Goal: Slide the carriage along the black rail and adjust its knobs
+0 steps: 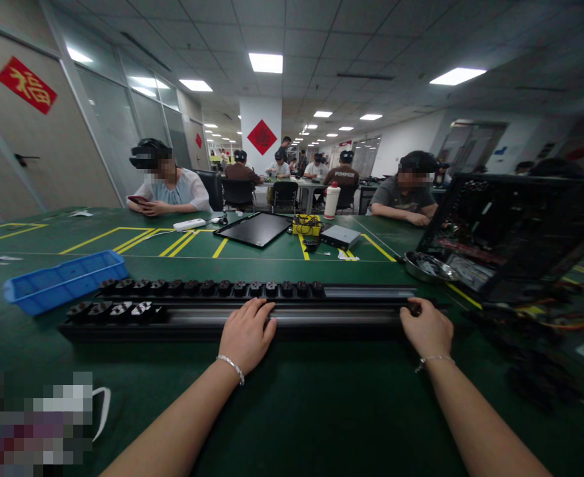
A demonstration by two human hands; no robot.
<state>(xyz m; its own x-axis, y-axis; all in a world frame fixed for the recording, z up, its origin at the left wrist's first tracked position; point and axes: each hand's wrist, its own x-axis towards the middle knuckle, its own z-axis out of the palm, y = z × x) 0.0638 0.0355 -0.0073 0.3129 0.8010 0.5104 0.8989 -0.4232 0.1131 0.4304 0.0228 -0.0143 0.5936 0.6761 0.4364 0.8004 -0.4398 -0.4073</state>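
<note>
Two long black power tracks lie side by side across the green table. The rear track (371, 292) carries a row of several black socket modules (240, 288) on its left and middle stretch. In the front track (332, 318), several more socket modules (120, 309) sit at the left end, two with bright tops. My left hand (247, 338) lies over the middle of the front track, fingers stretched out and touching it. Near that track's right end, my right hand (428, 328) pinches a small dark socket module (414, 308), mostly hidden by my fingers.
A blue bin (66, 281) stands at the left. To the right are a metal bowl (428, 267), an open computer case (495, 232) and loose cables. Farther back lie a black panel (257, 229), a yellow box (306, 225) and a grey drive (340, 236). Two people sit opposite.
</note>
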